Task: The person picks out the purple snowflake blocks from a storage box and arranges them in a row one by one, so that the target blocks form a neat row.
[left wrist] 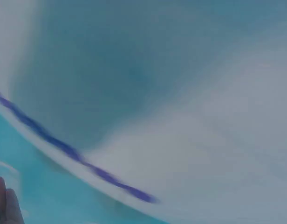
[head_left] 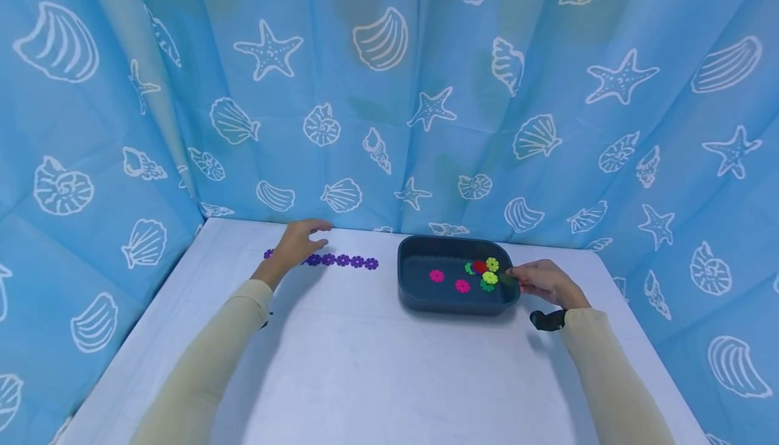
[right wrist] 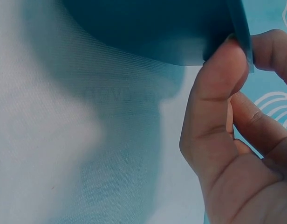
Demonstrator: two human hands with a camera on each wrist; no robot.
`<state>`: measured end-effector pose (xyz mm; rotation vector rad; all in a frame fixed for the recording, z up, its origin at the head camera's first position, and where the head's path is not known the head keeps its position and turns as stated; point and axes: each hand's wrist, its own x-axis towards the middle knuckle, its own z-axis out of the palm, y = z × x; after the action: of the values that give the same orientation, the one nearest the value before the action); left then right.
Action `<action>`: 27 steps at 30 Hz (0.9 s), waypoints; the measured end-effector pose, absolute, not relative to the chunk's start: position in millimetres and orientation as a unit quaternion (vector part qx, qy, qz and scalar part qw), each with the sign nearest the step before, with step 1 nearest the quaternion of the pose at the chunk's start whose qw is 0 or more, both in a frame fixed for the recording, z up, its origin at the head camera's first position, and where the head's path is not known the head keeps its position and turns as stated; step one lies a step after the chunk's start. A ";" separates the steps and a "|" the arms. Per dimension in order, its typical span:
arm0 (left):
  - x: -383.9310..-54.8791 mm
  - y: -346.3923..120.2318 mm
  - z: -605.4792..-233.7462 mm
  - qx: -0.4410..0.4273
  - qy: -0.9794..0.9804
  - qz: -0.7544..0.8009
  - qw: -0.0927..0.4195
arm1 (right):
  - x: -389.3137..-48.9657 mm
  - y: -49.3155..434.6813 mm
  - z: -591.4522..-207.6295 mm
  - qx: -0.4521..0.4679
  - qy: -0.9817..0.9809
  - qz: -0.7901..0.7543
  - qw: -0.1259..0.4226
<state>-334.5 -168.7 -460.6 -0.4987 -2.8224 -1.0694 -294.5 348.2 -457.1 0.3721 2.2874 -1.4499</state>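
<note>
Some of the purple chain (head_left: pixel 343 260) hidden behind the left hand (head_left: pixel 296 244), relaxed and holding nothing; blurred in the left wrist view. In the dark tub (head_left: pixel 450 306): coloured discs (head_left: pixel 436 275), several overlapping. Tub's right rim pinched by the right hand (head_left: pixel 546 281). Chain near the surface's (head_left: pixel 395 377) far-left corner, long axis roughly along the far edge.

A dark tray (head_left: pixel 453 304) is sitting right of centre, holding bright flower discs (head_left: pixel 437 275); a purple disc row (head_left: pixel 343 260) is lying centre-left.
</note>
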 end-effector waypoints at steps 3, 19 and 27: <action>-335.0 -128.7 -454.1 -0.199 -0.904 -0.374 0.062 | -294.8 350.7 -458.0 0.135 0.820 -0.520 0.198; -321.7 56.3 -461.0 -0.320 -0.856 -0.406 -0.012 | -295.6 356.0 -454.7 0.134 0.822 -0.522 0.182; -309.2 108.8 -482.8 -0.324 -0.877 -0.347 -0.071 | -292.4 351.3 -459.3 0.134 0.826 -0.515 0.185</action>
<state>-309.2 108.8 -482.8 -1.0679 -2.8870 -1.1429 -292.4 351.3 -459.3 0.3783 2.3276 -1.4527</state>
